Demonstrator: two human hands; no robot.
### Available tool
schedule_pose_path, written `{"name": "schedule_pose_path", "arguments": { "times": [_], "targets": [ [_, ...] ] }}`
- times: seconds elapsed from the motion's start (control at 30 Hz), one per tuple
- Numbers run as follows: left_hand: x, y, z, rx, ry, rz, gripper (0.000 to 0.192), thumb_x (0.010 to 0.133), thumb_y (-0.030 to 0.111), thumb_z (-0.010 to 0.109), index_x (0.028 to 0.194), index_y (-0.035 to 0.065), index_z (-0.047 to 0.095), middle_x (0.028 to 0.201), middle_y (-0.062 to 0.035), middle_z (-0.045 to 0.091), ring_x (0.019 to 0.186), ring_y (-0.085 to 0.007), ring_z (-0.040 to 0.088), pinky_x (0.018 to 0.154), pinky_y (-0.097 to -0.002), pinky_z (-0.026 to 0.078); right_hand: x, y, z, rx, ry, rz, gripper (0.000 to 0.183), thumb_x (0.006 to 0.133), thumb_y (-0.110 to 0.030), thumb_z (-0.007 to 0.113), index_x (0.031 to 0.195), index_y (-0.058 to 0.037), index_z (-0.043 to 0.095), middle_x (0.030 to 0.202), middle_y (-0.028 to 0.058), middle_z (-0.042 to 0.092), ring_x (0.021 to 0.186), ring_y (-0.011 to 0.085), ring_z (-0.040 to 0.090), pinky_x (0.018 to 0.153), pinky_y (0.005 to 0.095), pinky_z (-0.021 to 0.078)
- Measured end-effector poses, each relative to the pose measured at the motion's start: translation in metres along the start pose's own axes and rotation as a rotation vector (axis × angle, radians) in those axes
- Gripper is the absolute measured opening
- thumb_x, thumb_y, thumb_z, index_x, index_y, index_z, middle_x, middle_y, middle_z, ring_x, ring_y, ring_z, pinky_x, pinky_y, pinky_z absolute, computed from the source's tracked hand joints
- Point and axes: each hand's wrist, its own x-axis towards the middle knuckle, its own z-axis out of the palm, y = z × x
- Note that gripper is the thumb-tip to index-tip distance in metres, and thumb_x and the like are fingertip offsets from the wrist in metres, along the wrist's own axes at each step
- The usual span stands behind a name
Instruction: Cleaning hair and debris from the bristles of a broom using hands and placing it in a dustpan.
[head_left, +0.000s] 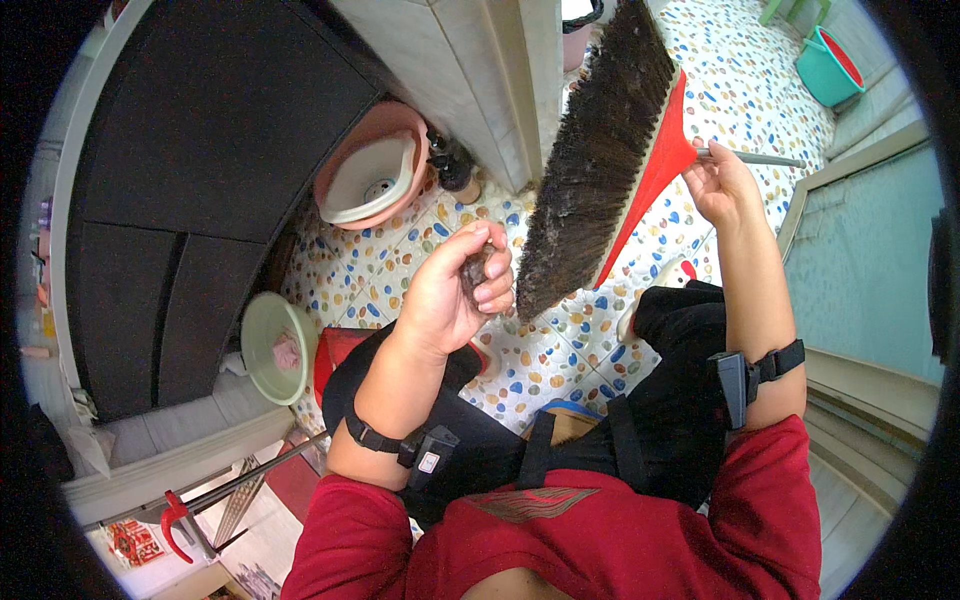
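Note:
My right hand (716, 180) grips a broom by its grey handle (757, 158), right where it meets the red broom head (651, 184). The broom's dark bristles (596, 157) face left and carry pale dust and fluff. Just left of the bristle ends, my left hand (465, 285) is closed around a dark clump of hair or fluff (475, 274), its fingers curled over it. Below that hand, partly behind my left leg, is a red plastic thing (324, 358), perhaps a dustpan; a metal pole (259, 471) with a red hook-shaped end lies at the lower left.
Stacked basins (375, 169) and dark bottles (455, 171) stand beside the black cabinet (202, 135). A pale green basin (270, 367) holds a pink cloth (286, 351). A teal bucket (825, 71) stands at upper right, above a framed glass door (870, 247). A wall edge (517, 97) juts in.

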Motion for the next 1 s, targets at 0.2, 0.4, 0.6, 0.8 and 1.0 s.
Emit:
{"name": "schedule_pose_path", "arguments": {
  "times": [0.2, 0.4, 0.6, 0.8, 1.0],
  "targets": [
    [0.004, 0.002, -0.004, -0.075, -0.014, -0.022, 0.017, 0.088, 0.021, 0.041, 0.082, 0.0063, 0.045, 0.067, -0.0018, 0.041, 0.052, -0.0109, 0.037, 0.047, -0.0241, 0.032, -0.006, 0.0, 0.004, -0.001, 0.012, -0.014, 0.02, 0.091, -0.012, 0.043, 0.102, 0.0049, 0.043, 0.094, 0.014, 0.055, 0.087, 0.0269, 0.059, 0.08, 0.0399, 0.0521],
    [0.008, 0.003, -0.007, -0.12, -0.035, -0.031, 0.016, 0.085, 0.021, 0.039, 0.079, 0.0075, 0.043, 0.066, -0.0014, 0.04, 0.052, -0.0129, 0.037, 0.048, -0.0258, 0.032, -0.01, -0.002, 0.007, -0.007, 0.008, 0.008, 0.017, 0.089, -0.009, 0.045, 0.1, 0.0038, 0.046, 0.094, 0.0135, 0.056, 0.086, 0.0265, 0.059, 0.079, 0.0411, 0.0521],
    [0.008, 0.005, -0.005, -0.14, 0.01, -0.015, 0.022, 0.088, 0.026, 0.038, 0.072, 0.0107, 0.04, 0.06, 0.0013, 0.036, 0.048, -0.0113, 0.033, 0.043, -0.0244, 0.029, -0.014, 0.007, 0.007, -0.125, -0.045, -0.038, 0.019, 0.089, -0.012, 0.038, 0.098, 0.0043, 0.042, 0.093, 0.0157, 0.048, 0.089, 0.0307, 0.057, 0.081, 0.0447, 0.0502],
    [0.01, 0.007, -0.011, -0.141, 0.106, 0.05, 0.037, 0.091, 0.035, 0.038, 0.06, 0.0159, 0.034, 0.05, 0.0054, 0.027, 0.039, -0.0076, 0.024, 0.035, -0.0212, 0.019, -0.012, 0.025, 0.009, -0.192, -0.072, -0.069, 0.025, 0.089, -0.014, 0.04, 0.108, 0.0022, 0.035, 0.102, 0.0155, 0.049, 0.09, 0.0306, 0.056, 0.077, 0.0434, 0.0514],
    [0.012, 0.012, -0.008, -0.16, 0.2, 0.058, 0.04, 0.091, 0.036, 0.04, 0.057, 0.0173, 0.032, 0.047, 0.006, 0.021, 0.036, -0.008, 0.018, 0.032, -0.022, 0.015, -0.02, 0.044, 0.011, -0.388, -0.168, -0.042, 0.026, 0.087, -0.019, 0.051, 0.103, -0.0018, 0.043, 0.102, 0.0129, 0.055, 0.091, 0.027, 0.055, 0.08, 0.0431, 0.0471]
  ]
}}
